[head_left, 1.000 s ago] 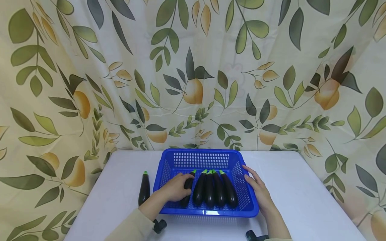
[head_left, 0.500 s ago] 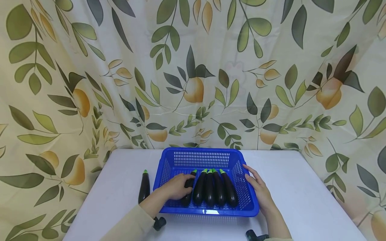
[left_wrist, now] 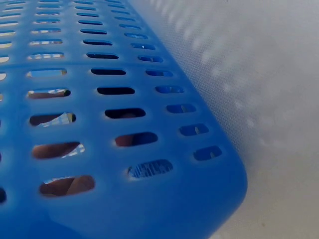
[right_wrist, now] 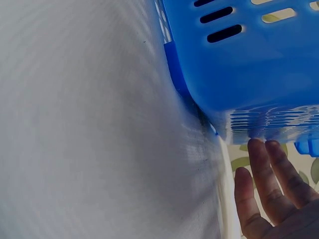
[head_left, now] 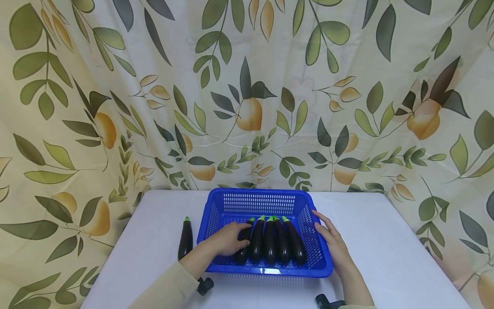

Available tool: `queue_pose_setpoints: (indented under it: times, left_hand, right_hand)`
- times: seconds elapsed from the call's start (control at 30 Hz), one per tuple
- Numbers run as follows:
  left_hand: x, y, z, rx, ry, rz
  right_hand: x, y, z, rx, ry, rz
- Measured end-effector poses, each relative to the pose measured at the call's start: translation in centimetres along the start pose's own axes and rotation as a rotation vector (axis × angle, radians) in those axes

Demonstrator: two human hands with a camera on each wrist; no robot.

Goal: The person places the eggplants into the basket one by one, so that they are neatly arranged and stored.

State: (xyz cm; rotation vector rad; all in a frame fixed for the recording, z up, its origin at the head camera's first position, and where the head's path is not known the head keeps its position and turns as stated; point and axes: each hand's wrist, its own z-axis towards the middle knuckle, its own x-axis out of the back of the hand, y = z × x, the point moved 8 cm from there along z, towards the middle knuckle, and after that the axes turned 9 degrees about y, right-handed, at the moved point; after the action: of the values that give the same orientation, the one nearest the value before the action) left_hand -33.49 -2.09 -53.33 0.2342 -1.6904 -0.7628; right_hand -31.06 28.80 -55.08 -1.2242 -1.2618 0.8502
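Observation:
In the head view a blue plastic basket (head_left: 266, 271) stands on the table with a row of dark eggplants (head_left: 270, 242) inside, green stem ends pointing away. My left hand (head_left: 228, 240) reaches over the near left side and grips the leftmost eggplant (head_left: 241, 256), partly covering it. That eggplant lies right beside the row. My right hand (head_left: 335, 246) is at the basket's right side, fingertips on the rim. In the right wrist view its straight fingers (right_wrist: 269, 184) touch the outer wall. Through the slots in the left wrist view, bits of the left hand (left_wrist: 67, 185) show.
One more eggplant (head_left: 185, 238) lies on the white tablecloth (head_left: 386, 249), left of the basket and close to my left forearm. A curtain (head_left: 247, 98) printed with leaves and fruit hangs behind the table. Dark wrist-camera mounts (head_left: 205, 286) show below both wrists.
My left hand has shifted slightly right with the eggplant, narrowing the gap to the row. The right hand keeps its place at the basket's side.

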Motion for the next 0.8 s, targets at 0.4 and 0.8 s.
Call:
queue_pose_setpoints:
  times: [0.4, 0.8]
  left_hand:
    - [0.5, 0.1, -0.1, -0.003, 0.039, -0.016]
    - [1.7, 0.3, -0.2, 0.004, 0.141, -0.052]
  right_hand:
    - [0.0, 0.1, 0.0, 0.003, -0.002, 0.0]
    - [0.0, 0.2, 0.2, 0.003, -0.002, 0.007]
